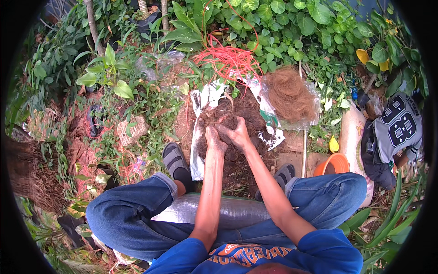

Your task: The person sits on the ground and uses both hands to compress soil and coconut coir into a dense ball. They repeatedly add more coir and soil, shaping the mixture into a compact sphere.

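Note:
My left hand and my right hand are cupped together, muddy, around a clump of dark brown soil mixed with fibres. The fingers of both curl about it from either side, partly hidden beneath. Below them, dark fibrous soil is heaped on an opened white sack. A small green leafy shoot shows at the heap's far side. Just beyond lies a tangle of red-orange plastic string, with loose strands reaching up over the plants.
A mound of brown coconut-like fibre sits on clear plastic to the right. An orange pot stands by my left-bent knee's opposite side, near a filled sack. Another person is at the far right. Leafy plants border the back.

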`<state>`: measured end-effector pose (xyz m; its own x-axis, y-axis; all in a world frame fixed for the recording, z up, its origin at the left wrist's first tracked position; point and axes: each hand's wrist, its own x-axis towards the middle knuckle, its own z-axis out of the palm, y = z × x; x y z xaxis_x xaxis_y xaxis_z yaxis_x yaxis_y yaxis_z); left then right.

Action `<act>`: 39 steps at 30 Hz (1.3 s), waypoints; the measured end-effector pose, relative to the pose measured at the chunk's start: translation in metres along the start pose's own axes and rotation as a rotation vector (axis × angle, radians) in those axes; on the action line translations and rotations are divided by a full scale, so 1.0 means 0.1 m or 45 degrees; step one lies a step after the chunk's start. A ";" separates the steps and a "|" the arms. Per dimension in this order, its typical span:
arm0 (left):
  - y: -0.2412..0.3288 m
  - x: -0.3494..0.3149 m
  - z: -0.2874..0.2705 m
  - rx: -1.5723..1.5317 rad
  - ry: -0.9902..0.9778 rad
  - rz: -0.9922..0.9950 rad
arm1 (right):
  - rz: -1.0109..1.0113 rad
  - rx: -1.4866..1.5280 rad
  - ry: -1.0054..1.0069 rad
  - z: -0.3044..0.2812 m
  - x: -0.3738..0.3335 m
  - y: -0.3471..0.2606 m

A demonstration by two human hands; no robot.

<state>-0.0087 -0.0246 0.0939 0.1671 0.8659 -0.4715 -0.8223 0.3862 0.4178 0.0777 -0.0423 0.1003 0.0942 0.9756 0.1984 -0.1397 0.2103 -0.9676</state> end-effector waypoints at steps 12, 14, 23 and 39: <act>-0.03 0.15 -0.06 -0.030 -0.053 0.049 | 0.301 0.585 0.354 0.09 -0.04 -0.03; -0.03 0.09 0.03 0.051 -0.118 0.058 | 0.336 0.783 0.491 0.07 0.00 -0.06; -0.03 0.02 0.00 0.131 0.039 -0.194 | -0.146 -0.583 0.204 -0.06 0.10 -0.25; -0.15 0.10 -0.14 -0.077 -0.125 -0.170 | 0.109 0.155 0.161 -0.01 0.01 -0.14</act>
<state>-0.0019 -0.0264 0.0721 0.3269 0.8363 -0.4402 -0.8202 0.4825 0.3075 0.0807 -0.0441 0.1143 0.1990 0.9761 0.0875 -0.2702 0.1405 -0.9525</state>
